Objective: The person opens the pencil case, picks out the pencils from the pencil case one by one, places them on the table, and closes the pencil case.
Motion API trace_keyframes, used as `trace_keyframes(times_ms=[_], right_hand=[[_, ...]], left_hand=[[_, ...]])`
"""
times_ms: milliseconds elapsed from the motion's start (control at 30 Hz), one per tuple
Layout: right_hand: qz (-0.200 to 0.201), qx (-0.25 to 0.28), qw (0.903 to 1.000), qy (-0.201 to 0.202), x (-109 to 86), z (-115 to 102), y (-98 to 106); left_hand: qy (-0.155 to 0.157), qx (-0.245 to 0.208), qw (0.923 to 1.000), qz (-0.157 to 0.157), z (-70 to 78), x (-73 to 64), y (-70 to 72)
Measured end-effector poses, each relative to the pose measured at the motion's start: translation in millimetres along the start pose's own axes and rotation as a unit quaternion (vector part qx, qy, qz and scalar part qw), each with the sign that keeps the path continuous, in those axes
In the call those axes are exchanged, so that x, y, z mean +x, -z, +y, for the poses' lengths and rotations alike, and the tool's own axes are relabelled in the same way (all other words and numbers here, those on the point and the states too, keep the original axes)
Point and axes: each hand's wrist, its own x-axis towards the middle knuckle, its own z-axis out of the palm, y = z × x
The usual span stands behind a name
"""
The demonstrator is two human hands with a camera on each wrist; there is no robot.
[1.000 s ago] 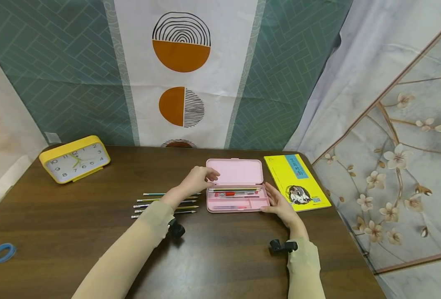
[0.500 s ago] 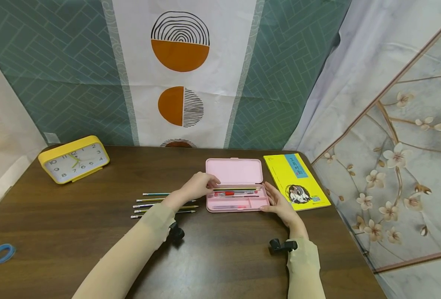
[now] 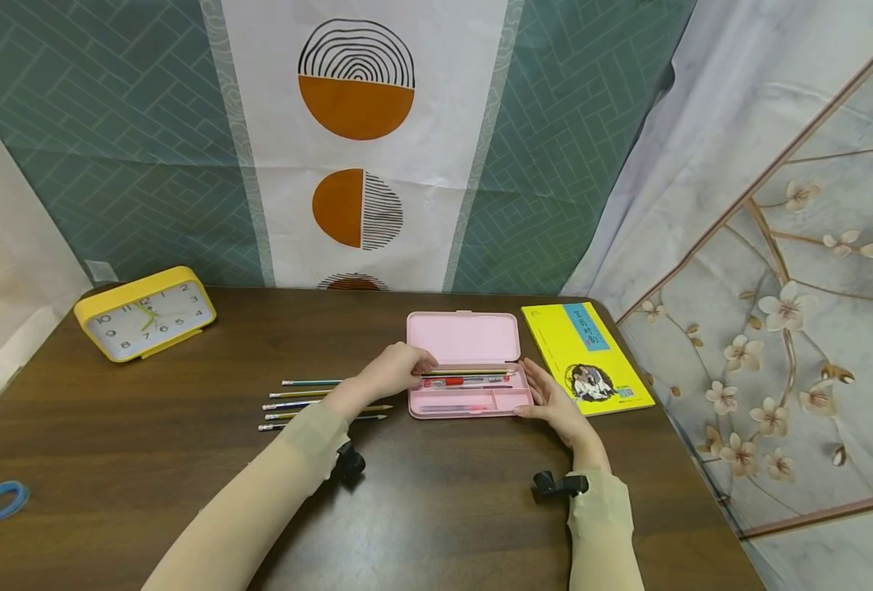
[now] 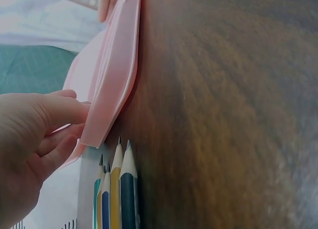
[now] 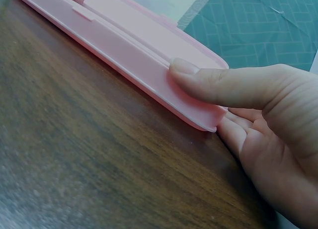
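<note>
A pink pencil case (image 3: 466,414) lies with its lid (image 3: 464,338) folded back. Inside it are a yellow-and-dark pencil (image 3: 480,373), a red-and-clear pen (image 3: 454,382) and other thin items. My left hand (image 3: 395,369) reaches over the case's left end, its fingers pinching the pencil's left end; the grip itself is hidden behind the case wall (image 4: 112,80) in the left wrist view. My right hand (image 3: 558,410) holds the case's right end, thumb (image 5: 198,82) against the front wall and fingers behind the end. Several pencils (image 3: 299,395) lie side by side to the left, partly under my left forearm.
A yellow clock (image 3: 148,316) stands at the back left of the brown table (image 3: 185,460). A blue ring like a tape roll (image 3: 2,501) lies at the front left. Just right of the case is a yellow book (image 3: 587,357). Patterned cloths hang behind and at the sides.
My left hand has come down from above the case's left end, and its spread thumb and fingers have closed in on the pencil's end. My right hand stays on the case.
</note>
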Motion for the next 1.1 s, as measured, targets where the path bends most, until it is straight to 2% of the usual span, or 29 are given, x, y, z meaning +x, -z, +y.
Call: trace_keyframes(times_ms=[500,633,1100], right_hand=[[0.002,0.008,1.0000,-0.005,-0.1,-2.2,-1.6],[0.002,0.012,0.9999,-0.003,-0.5,-2.0,-1.9],[0.001,0.013,0.9999,0.002,-1.3,-3.2,-2.0]], left_hand=[[-0.006,0.056,0.9984,-0.002,3.6,4.4,-5.6],[-0.010,0.061,0.9981,0.000,5.1,4.5,-5.6],[0.008,0.073,0.9973,-0.004,7.7,6.4,-8.2]])
